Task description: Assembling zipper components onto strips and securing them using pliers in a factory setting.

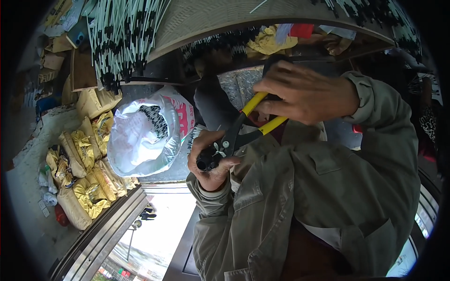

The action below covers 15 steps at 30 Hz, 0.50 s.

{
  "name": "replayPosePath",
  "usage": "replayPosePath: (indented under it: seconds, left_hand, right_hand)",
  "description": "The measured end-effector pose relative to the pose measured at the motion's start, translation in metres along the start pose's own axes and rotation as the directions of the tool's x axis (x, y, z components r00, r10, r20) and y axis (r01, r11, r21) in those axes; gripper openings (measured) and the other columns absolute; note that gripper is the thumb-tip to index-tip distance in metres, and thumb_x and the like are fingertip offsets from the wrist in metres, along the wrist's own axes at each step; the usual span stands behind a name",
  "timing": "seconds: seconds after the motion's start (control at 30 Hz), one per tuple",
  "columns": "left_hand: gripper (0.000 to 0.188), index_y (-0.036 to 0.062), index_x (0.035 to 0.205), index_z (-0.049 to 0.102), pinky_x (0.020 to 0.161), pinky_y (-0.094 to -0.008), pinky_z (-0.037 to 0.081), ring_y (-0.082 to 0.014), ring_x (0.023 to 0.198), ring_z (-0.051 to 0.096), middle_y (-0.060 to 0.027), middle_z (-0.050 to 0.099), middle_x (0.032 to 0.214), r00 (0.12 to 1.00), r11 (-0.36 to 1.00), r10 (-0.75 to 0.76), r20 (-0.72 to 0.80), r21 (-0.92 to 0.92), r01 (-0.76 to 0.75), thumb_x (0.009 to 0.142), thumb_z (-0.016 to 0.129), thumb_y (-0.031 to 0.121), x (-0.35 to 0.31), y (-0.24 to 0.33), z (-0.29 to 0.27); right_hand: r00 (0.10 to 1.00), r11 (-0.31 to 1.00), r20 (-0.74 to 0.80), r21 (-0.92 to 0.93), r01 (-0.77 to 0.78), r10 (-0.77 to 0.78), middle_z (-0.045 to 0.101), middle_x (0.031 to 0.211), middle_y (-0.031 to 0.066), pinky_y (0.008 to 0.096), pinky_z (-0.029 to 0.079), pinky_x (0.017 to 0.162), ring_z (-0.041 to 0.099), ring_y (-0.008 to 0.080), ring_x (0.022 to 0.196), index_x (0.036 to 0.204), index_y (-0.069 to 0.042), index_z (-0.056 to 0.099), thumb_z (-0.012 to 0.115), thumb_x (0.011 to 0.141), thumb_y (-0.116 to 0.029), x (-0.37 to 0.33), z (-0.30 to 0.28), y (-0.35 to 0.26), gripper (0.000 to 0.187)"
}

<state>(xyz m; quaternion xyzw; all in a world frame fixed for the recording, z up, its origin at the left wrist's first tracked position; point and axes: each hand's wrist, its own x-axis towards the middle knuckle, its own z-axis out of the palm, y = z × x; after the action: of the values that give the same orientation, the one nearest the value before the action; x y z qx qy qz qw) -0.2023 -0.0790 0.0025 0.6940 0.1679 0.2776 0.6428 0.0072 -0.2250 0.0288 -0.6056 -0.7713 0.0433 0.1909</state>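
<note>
My right hand grips the yellow handles of a pair of large pliers with dark jaws. The handles stand spread apart in a V. The jaws reach down to the left, to my left hand. My left hand is closed around a bunch of small black parts with a round, hollow-looking end and pale bits sticking out beside the jaws. The jaws touch or overlap this bunch; what lies between them is too small to tell. Left of my hands, an opened white plastic sack holds many small black-and-white pieces.
A table curves across the top, with bundles of white sticks with black parts hanging over its left edge. Yellow and brown wrapped packets are piled at left beside a cardboard box. A shelf beneath the table holds yellow wrapping.
</note>
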Motion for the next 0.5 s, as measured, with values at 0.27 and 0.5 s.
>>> replayPosePath:
  seconds: [0.27,0.5]
  left_hand:
    - [0.054,-0.0054,0.092,0.058,0.067,-0.0263,0.042,-0.0166,0.071,0.054,-0.0092,0.059,0.079,0.986,1.0,-0.004,-0.164,-0.019,0.001,0.056,0.082,0.027,-0.006,0.003,0.009]
    - [0.049,-0.007,0.092,0.057,0.069,-0.028,0.042,-0.0181,0.073,0.054,-0.0129,0.061,0.084,0.986,0.997,0.06,-0.154,0.066,-0.051,0.059,0.081,0.021,-0.008,0.003,0.009]
  right_hand:
    - [0.996,0.981,0.086,-0.194,-0.019,0.037,0.047,0.096,0.0076,0.0364,0.047,0.072,0.053,0.0242,0.086,0.09,-0.011,0.062,0.062,0.07,-0.02,0.009,-0.015,-0.005,0.022]
    - [0.995,0.998,-0.098,-0.056,-0.037,0.032,0.046,0.094,0.0073,0.0346,0.048,0.072,0.053,0.0244,0.085,0.089,-0.011,0.062,0.066,0.065,-0.018,0.004,0.024,-0.001,0.025]
